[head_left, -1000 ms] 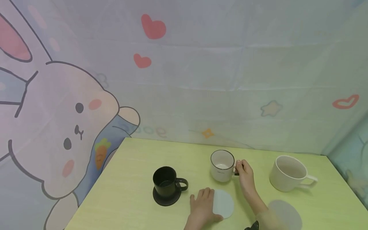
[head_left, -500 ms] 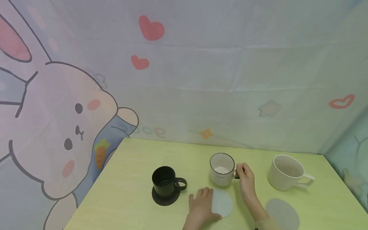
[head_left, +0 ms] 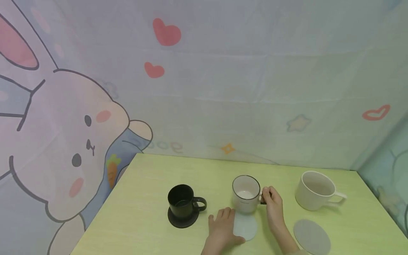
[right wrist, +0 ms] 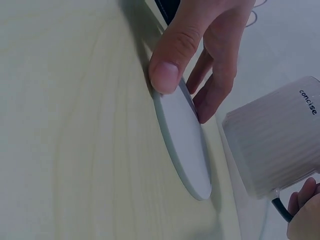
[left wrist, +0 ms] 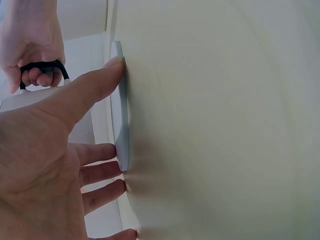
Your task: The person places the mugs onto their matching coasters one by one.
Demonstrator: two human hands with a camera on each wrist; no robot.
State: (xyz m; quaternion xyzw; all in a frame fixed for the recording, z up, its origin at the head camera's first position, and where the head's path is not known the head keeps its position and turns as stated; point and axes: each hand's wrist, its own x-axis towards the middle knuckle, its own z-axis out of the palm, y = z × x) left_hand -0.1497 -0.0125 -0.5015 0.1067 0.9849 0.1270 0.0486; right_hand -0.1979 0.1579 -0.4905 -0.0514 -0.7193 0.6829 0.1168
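Note:
My right hand (head_left: 275, 208) grips the dark handle of a white mug (head_left: 246, 194) with a black rim. The right wrist view shows the mug (right wrist: 277, 135) raised off the table, with "concise" printed on its side. Its base overlaps the far edge of a pale round coaster (head_left: 246, 226) in the head view. My left hand (head_left: 221, 228) lies spread at that coaster's left side, fingers extended. In the left wrist view its thumb touches one end of the coaster (left wrist: 120, 110), and its fingertips lie by the other.
A black mug (head_left: 181, 202) stands on a black coaster (head_left: 183, 221) at the left. To the right is a wide cream mug (head_left: 313, 193), with a grey round coaster (head_left: 311, 236) nearer the front. The light green table (head_left: 134, 212) backs onto a printed cloth (head_left: 207, 88).
My right hand has brought the white mug nearer to me, and its base now overlaps the pale coaster. The left hand stays at the coaster.

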